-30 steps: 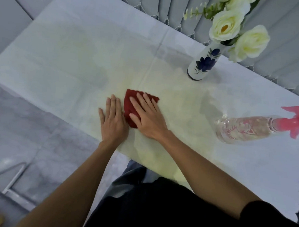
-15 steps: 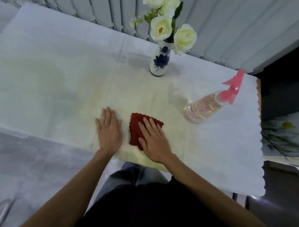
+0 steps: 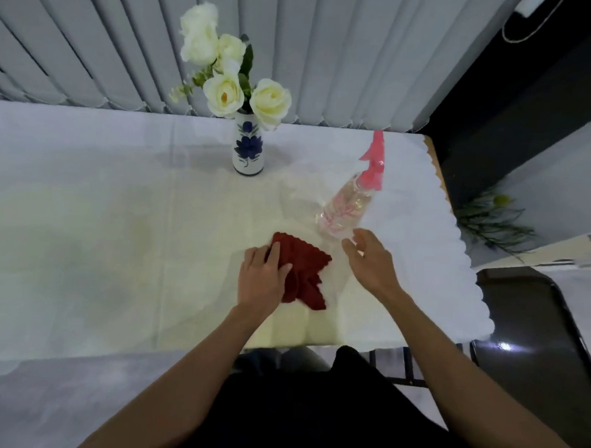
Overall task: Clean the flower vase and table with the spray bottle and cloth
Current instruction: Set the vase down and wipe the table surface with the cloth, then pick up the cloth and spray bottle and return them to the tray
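Observation:
A dark red cloth (image 3: 305, 271) lies crumpled on the table's white cover (image 3: 84, 231). My left hand (image 3: 261, 280) grips the cloth's left side, thumb and fingers bunching it. My right hand (image 3: 370, 261) hovers open just right of the cloth, fingertips close to the base of the spray bottle (image 3: 345, 209), not clearly touching it. The bottle is clear with a pink trigger head and stands tilted in view. A white vase with blue flower print (image 3: 248, 147) holds cream roses at the back of the table.
Grey vertical blinds (image 3: 328, 56) hang behind the table. The cover's scalloped right edge (image 3: 468, 265) ends near a dark chair (image 3: 536, 336). A green plant sprig (image 3: 494, 222) lies on a ledge to the right.
My right hand left the cloth and moved right toward the bottle. My left hand, flat on the table before, now grips the cloth. The view shifted to the right.

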`<state>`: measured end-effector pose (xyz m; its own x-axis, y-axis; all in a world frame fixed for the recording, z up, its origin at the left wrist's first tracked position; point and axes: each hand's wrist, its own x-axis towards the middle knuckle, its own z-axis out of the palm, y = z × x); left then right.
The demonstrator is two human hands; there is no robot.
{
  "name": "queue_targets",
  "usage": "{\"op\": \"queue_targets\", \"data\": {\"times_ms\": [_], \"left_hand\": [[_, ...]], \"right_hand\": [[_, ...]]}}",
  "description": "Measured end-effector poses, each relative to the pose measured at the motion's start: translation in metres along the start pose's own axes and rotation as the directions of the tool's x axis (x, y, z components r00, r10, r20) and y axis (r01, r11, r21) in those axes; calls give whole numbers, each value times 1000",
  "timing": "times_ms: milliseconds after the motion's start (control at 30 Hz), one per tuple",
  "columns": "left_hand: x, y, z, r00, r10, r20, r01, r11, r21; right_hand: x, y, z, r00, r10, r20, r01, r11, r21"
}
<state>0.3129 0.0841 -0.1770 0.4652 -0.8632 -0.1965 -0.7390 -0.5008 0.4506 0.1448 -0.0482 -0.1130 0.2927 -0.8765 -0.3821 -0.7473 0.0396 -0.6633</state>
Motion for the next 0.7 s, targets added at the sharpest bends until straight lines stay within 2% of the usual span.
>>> {"op": "queue_targets", "data": {"times_ms": [67,167,267,500,700], "left_hand": [[2,10,-2,998,-23,65,23,1000,11],[7,16,-3,988,-33,149,41,998,-53],[12,19,-1,978,-19,209,40,994,-100],[17,45,8,972,-23,235,49,993,-107],[11,98,38,983,-72,170,95,986,-133]], "right_hand": [[14,-16,-12,999,19,-38,-16,997,81],[38,-42,-14,997,-24,-71,39,973,227],[47,-53,-15,993,55,-103,-17,938,346],[34,-24,-37,997,21,-73,1,958,288],[-25,55,-91,997,24,-67,-9,978,209]]}}
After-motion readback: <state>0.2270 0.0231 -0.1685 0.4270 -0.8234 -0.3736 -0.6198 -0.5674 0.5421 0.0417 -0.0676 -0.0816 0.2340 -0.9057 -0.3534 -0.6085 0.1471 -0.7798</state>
